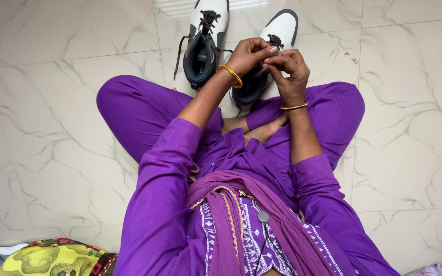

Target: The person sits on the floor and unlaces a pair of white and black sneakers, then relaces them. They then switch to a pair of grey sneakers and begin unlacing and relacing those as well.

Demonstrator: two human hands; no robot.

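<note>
We sit cross-legged on a pale marble floor (52, 128), purple trousers and tunic filling the lower half of the view, a purple scarf (262, 225) hanging down the chest. At the bottom left corner lies a yellow patterned cloth (52, 258).

Two white-and-black high-top shoes stand side by side on the floor just past our knees. The left shoe (205, 38) is untouched, its dark lace loose and trailing over the side. The right shoe (281, 30) sits under our hands, its toe visible beyond them, its collar mostly hidden.

Both hands are raised just above the right shoe and touch each other. Our left hand (249, 55), gold bangle at the wrist, is curled with fingertips pinched together; our right hand (291, 69), a thin bangle below it, is likewise pinched, fingers bent inward. Between them we seem to grip the dark shoelace (274, 42) — only a short stretch of it shows near the eyelets, so how it runs is hard to tell.

We judge the step in hand to be working the lace of the right shoe — threading or tying, we cannot say which. The next move would call for a steady pinch on the lace end and a pull along the eyelet row, while the shoe stays put on the floor.
</note>
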